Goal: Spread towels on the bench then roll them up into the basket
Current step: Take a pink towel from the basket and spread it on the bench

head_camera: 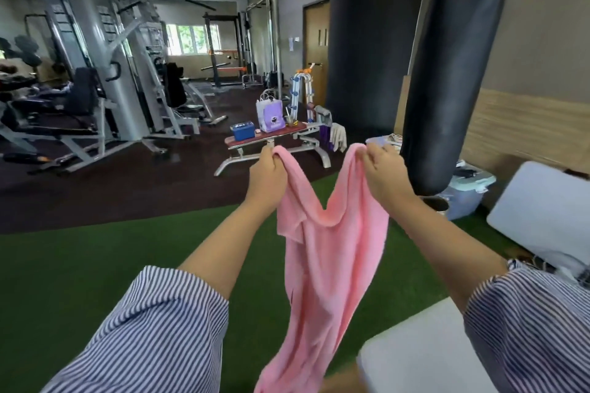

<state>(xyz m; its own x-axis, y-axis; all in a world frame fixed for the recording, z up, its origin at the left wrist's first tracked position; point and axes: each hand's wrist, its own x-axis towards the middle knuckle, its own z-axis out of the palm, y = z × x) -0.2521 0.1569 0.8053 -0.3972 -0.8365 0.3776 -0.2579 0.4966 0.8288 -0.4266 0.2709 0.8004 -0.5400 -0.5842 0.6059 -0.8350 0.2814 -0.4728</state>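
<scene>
Two hands: left hand [267,169] and right hand [383,171] each pinch a top corner of the pink towel [325,252], fingers curled round the cloth
Towel: hangs long-axis down, sagging between the fists
Bench [271,136]: far ahead, cluttered
Nearer hand: neither

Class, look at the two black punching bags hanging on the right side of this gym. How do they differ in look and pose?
The nearer punching bag looks slimmer and hangs tilted, its bottom end visible above the green turf; the farther punching bag looks wider and hangs straight, its lower end hidden behind the nearer one and the clutter. The nearer bag overlaps the farther bag's right edge. Both are black, cylindrical and run out of the top of the picture.
</scene>
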